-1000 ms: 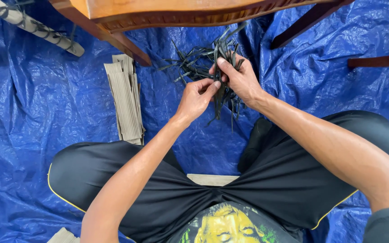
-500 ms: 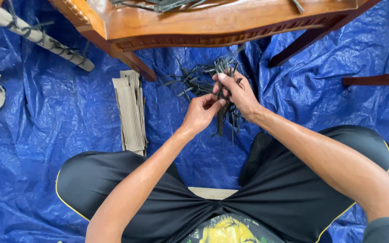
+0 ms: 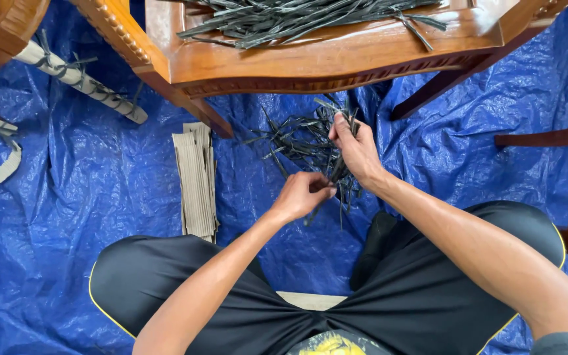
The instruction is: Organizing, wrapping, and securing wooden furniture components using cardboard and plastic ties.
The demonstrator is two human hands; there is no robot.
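The right hand (image 3: 357, 150), just right of frame centre, has its fingers clenched around a bunch of dark strips (image 3: 335, 172), thumb pressed against the top of the bunch and the loose ends hanging down toward the lap. The left hand (image 3: 305, 195), just below and to the left of it, is closed on the lower end of the same bunch, pinching what looks like a single strip. Behind both hands, a loose heap of dark strips (image 3: 292, 139) lies on the blue tarpaulin (image 3: 80, 197) at upper centre.

The bunch is thin and slippery-looking, so I judge that a pull from the left hand could drag several strips out at once, or let the whole bunch slide through the right hand and scatter into the heap. Crossed strips could also snag and kink.

Compared with a second ago, the left hand has dropped lower and further from the right thumb, and the right hand sits lower in the frame. The view has tipped forward: the wooden worktop (image 3: 336, 52) at the top edge now shows a second pile of strips (image 3: 297, 16) on it. The stack of tan strips (image 3: 196, 181) at centre left lies as it did.
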